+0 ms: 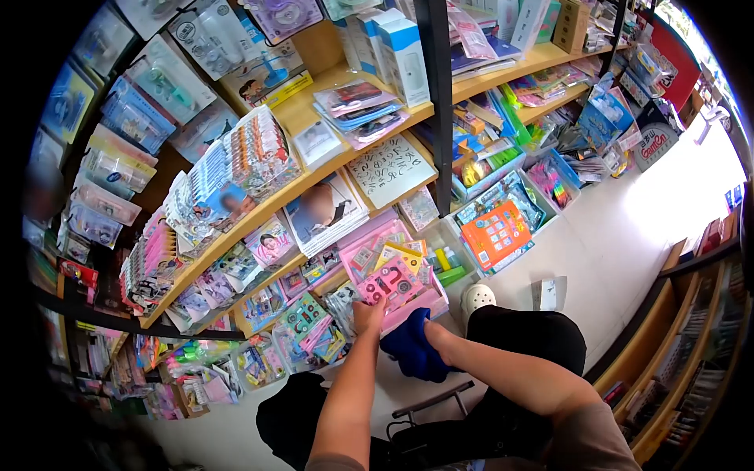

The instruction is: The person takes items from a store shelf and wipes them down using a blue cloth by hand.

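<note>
My left hand (369,315) is closed on the near edge of a pink printed packet (391,282), which lies over a pink bin (428,302) of small packets. A yellow packet (402,256) shows just behind it. To the right, a bunched dark blue cloth (415,345) hangs from my right hand (437,339), whose fingers are mostly hidden by the cloth. The cloth is beside the pink bin's near side.
Curved wooden shelves (259,212) with packaged goods stand at the left and ahead. Bins of stationery line the floor, one with an orange packet (498,235). A small white box (549,293) stands near my shoe (477,297). More shelves (667,337) are at the right.
</note>
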A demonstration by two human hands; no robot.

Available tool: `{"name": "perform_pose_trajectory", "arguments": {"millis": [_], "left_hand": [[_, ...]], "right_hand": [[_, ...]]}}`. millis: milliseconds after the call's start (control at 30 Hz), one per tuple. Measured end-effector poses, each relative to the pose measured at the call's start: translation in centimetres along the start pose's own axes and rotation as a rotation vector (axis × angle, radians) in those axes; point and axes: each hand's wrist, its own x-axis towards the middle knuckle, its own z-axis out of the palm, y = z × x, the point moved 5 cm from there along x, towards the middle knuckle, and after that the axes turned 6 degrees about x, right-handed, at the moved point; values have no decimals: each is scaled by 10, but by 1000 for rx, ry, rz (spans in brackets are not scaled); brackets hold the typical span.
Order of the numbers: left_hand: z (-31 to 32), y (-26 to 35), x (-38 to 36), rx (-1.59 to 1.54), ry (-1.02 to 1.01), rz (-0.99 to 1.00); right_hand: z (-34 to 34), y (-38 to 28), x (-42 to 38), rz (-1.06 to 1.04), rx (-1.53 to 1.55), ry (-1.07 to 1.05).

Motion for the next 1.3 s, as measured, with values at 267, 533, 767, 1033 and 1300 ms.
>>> {"name": "perform_pose_trajectory", "arguments": {"millis": [267, 533, 767, 1033, 1300], "left_hand": [[-42, 60, -48, -678, -441, -236], [-159, 80, -80, -947, -403, -217], [-187, 112, -124, -1198, -434, -40], [-165, 126, -126, -1248, -547, -61], [-156, 133, -117, -1101, -588, 57]], "right_hand": [[25, -24, -22, -112, 135, -192], [88, -60, -55, -179, 257, -624], [123, -38, -11, -1127, -941, -283], [163, -7, 4, -1430, -1677, 46], [151, -25, 51, -1208, -1135, 403]]}}
